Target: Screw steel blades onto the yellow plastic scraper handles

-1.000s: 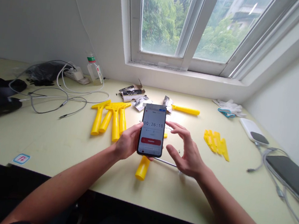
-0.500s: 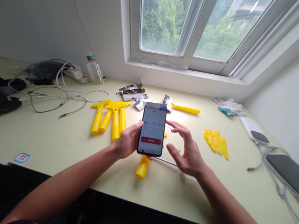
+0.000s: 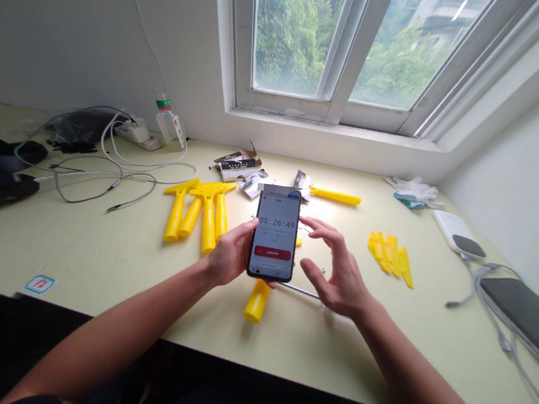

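Note:
My left hand (image 3: 232,254) grips a smartphone (image 3: 274,235) by its left side and holds it upright above the desk. Its screen shows a timer reading and a red button. To the right of the phone, my right hand (image 3: 337,272) is open, with thumb and fingers apart; its fingertips come close to the phone's edge. Below the phone lies a yellow handle (image 3: 256,301), its upper end hidden behind the phone. A thin metal rod (image 3: 300,291) runs from behind the phone towards my right palm, lying on the desk.
Several yellow T-shaped scraper handles (image 3: 206,217) lie to the left. Flat yellow pieces (image 3: 391,258) are at right. Opened packaging (image 3: 239,167), another yellow handle (image 3: 335,197) and gloves (image 3: 417,190) lie further back. Cables (image 3: 120,174) and a bottle (image 3: 169,125) occupy the left.
The timer digits on the phone have gone from 00:26:10 to 00:26:49. Both hands and the things on the desk stay where they were.

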{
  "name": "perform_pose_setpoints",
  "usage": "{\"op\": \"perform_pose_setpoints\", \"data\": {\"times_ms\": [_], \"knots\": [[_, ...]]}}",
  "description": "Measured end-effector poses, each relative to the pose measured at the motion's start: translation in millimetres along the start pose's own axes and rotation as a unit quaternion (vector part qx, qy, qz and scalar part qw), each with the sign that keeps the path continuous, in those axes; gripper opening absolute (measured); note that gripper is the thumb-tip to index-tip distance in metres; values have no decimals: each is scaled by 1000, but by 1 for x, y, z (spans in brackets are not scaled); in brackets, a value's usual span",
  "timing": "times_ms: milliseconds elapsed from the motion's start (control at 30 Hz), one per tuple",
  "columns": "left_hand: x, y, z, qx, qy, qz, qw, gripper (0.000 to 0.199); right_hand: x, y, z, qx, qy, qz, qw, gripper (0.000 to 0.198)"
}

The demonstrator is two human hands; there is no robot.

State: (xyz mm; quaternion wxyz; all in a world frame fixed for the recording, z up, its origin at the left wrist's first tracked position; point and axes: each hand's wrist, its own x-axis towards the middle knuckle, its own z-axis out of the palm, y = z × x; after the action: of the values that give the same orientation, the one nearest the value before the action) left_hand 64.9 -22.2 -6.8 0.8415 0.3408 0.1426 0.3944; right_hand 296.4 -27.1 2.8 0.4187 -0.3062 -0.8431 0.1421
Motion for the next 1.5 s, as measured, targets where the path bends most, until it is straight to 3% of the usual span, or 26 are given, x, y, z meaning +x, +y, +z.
{"op": "perform_pose_setpoints", "data": {"times_ms": [433,733,1500], "knots": [[0,0,-1,3,9,-1,1000,56,-1,0,0,1,2,2,1000,42],[0,0,0,15,18,-9,1000,57,1,-5,-1,-80,-42,-71,993,51],[1,1,3,42,39,-12,998,55,1,-3,-1,-58,-11,-59,997,45]]}}
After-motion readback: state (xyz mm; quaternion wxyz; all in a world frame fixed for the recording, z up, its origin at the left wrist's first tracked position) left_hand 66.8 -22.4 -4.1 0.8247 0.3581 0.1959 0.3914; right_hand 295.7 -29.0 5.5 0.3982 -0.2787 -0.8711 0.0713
